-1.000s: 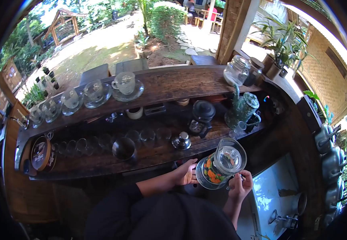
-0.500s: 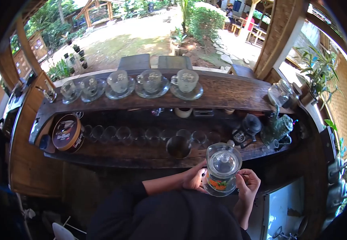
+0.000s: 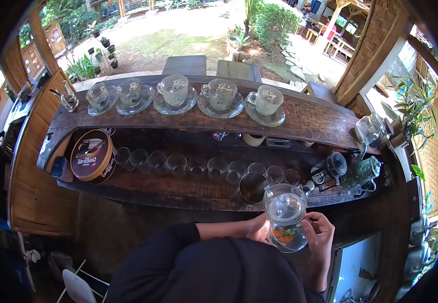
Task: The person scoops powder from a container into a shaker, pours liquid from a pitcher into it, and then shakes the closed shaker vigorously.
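A clear glass teapot (image 3: 282, 222) with a glass lid and an orange flower print is held between my two hands, in front of the lower shelf. My left hand (image 3: 257, 229) is against its left side, its fingers partly hidden behind the glass. My right hand (image 3: 321, 236) has its fingers closed at the teapot's right side, where the handle is mostly covered. Just beyond the teapot stands a dark metal cup (image 3: 252, 189) on the shelf.
Several glass cups on saucers (image 3: 220, 96) line the upper counter (image 3: 310, 113). Below stand a row of glasses (image 3: 197, 163), a round chocolate box (image 3: 92, 154), a French press (image 3: 329, 169) and a green speckled jug (image 3: 361, 174). A glass jar (image 3: 370, 130) sits at the right end.
The view has shifted, so the counter and its cups appear farther right. The teapot, still in both hands, now appears closer to the metal cup.
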Available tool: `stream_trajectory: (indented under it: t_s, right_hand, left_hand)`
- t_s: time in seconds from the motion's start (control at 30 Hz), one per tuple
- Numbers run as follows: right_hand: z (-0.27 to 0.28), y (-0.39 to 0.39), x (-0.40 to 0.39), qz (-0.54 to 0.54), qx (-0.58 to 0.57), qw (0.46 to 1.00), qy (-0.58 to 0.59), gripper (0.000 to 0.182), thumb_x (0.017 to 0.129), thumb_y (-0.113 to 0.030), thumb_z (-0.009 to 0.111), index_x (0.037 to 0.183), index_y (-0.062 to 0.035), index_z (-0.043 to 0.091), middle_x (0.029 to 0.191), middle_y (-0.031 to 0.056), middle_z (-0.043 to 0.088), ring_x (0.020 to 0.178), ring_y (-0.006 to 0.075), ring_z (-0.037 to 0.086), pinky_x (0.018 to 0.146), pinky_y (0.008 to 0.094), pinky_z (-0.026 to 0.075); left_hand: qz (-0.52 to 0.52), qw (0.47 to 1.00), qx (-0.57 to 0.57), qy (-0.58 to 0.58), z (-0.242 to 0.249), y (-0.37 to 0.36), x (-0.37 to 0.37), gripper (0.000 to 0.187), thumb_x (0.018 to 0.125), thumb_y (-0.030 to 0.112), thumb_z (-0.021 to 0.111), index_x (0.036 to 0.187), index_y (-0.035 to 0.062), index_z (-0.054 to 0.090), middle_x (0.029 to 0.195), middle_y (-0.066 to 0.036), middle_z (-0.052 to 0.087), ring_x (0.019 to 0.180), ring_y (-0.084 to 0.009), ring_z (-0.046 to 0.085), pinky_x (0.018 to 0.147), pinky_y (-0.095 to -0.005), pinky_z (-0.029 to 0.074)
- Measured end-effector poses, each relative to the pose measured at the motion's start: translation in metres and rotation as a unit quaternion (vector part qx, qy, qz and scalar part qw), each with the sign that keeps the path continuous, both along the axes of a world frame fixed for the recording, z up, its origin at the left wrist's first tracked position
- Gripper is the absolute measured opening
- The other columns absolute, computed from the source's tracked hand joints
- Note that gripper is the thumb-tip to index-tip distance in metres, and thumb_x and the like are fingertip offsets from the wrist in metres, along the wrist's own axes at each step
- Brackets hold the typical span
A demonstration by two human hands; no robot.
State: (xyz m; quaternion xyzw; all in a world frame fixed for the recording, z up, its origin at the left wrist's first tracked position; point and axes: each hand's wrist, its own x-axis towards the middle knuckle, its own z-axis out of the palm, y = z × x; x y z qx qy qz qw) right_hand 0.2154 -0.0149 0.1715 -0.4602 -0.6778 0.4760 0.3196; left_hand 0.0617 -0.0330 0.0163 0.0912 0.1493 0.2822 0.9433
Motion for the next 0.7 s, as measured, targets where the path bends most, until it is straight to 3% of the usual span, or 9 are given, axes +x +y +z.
stream_trajectory:
  t_s: [0.2, 0.27, 0.37, 0.5, 0.57, 0.7]
  right_hand:
    - [0.009, 0.002, -0.002, 0.021, -0.003, 0.999, -0.044, 0.016, 0.081, -0.005, 0.065, 0.095, 0.0001, 0.059, 0.058, -0.0028, 0.057, 0.054, -0.0014, 0.045, 0.049, 0.0157, 0.032]
    - [0.012, 0.002, -0.004, 0.022, -0.012, 0.998, -0.051, 0.017, 0.081, -0.005, 0.065, 0.096, 0.0001, 0.059, 0.058, -0.0029, 0.057, 0.054, -0.0015, 0.045, 0.049, 0.0157, 0.032]
    - [0.018, 0.003, -0.008, 0.015, -0.022, 0.997, -0.077, 0.019, 0.08, -0.004, 0.066, 0.097, 0.0006, 0.059, 0.057, -0.0036, 0.056, 0.053, -0.002, 0.044, 0.048, 0.0156, 0.031]
    - [0.023, 0.008, -0.007, 0.051, -0.046, 0.992, -0.104, 0.022, 0.08, -0.003, 0.066, 0.099, 0.002, 0.057, 0.057, -0.0047, 0.052, 0.053, -0.0017, 0.041, 0.048, 0.0158, 0.031]
    - [0.031, 0.008, -0.012, 0.056, -0.058, 0.99, -0.112, 0.023, 0.08, -0.003, 0.066, 0.1, 0.0023, 0.057, 0.057, -0.005, 0.051, 0.053, -0.0014, 0.041, 0.048, 0.016, 0.031]
    - [0.035, 0.012, -0.015, 0.079, -0.059, 0.986, -0.138, 0.024, 0.08, -0.004, 0.066, 0.101, 0.0023, 0.057, 0.058, -0.0038, 0.053, 0.054, -0.0012, 0.041, 0.047, 0.0167, 0.032]
  left_hand:
    - [-0.012, 1.0, -0.007, -0.02, 0.003, 0.002, 0.006, 0.088, 0.081, 0.075, 0.025, 0.133, 0.0049, 0.037, 0.131, -0.015, 0.046, 0.118, -0.0286, 0.049, 0.09, -0.0428, 0.047]
    - [-0.006, 0.996, -0.016, -0.085, -0.009, 0.003, 0.01, 0.074, 0.089, 0.061, 0.032, 0.13, -0.0006, 0.036, 0.126, -0.019, 0.047, 0.111, -0.0327, 0.054, 0.09, -0.048, 0.049]
    - [-0.02, 0.997, -0.026, -0.076, -0.009, 0.005, 0.014, 0.071, 0.09, 0.059, 0.031, 0.129, -0.0009, 0.038, 0.124, -0.019, 0.05, 0.111, -0.0318, 0.054, 0.09, -0.0464, 0.049]
    - [-0.037, 0.996, -0.017, -0.075, -0.012, 0.007, 0.02, 0.07, 0.091, 0.058, 0.03, 0.128, -0.0004, 0.039, 0.123, -0.019, 0.051, 0.111, -0.0315, 0.055, 0.091, -0.0444, 0.049]
    - [-0.033, 0.999, -0.008, -0.037, -0.007, 0.006, 0.021, 0.076, 0.087, 0.066, 0.026, 0.127, 0.0046, 0.044, 0.116, -0.017, 0.058, 0.105, -0.0284, 0.059, 0.082, -0.0401, 0.053]
    - [-0.026, 0.999, -0.017, -0.045, -0.003, 0.007, 0.024, 0.074, 0.087, 0.065, 0.027, 0.127, 0.0057, 0.044, 0.116, -0.018, 0.058, 0.104, -0.0293, 0.06, 0.082, -0.0413, 0.052]
